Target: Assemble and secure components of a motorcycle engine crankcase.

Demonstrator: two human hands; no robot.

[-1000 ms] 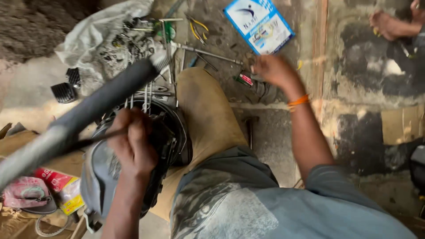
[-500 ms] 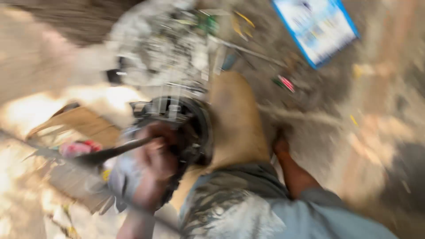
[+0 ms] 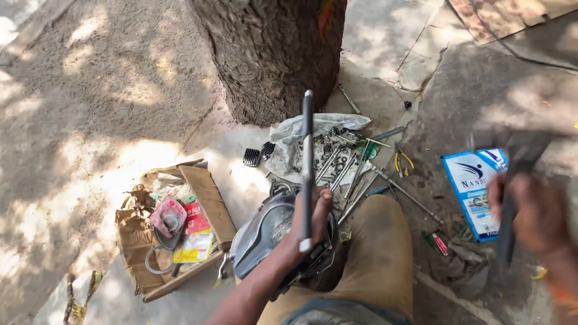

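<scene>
My left hand (image 3: 311,218) is closed around a long dark metal rod (image 3: 307,162) that stands almost upright, its lower end at a grey round metal engine part (image 3: 262,232) resting against my knee in khaki trousers (image 3: 378,253). At the right edge my right hand (image 3: 531,212), blurred by motion, grips the dark handle of a hammer (image 3: 509,198) raised above the ground. Its head is smeared near the top of the blur.
A thick tree trunk (image 3: 271,54) stands straight ahead. Wrenches and loose tools (image 3: 352,165) lie by a plastic bag (image 3: 310,127). A torn cardboard box (image 3: 180,232) with packets sits left. A blue and white packet (image 3: 472,186) and red screwdriver (image 3: 436,242) lie right.
The view swung up to take in the tree. My right hand left the ground and now holds a raised hammer. The rod in my left hand went from slanted to nearly upright.
</scene>
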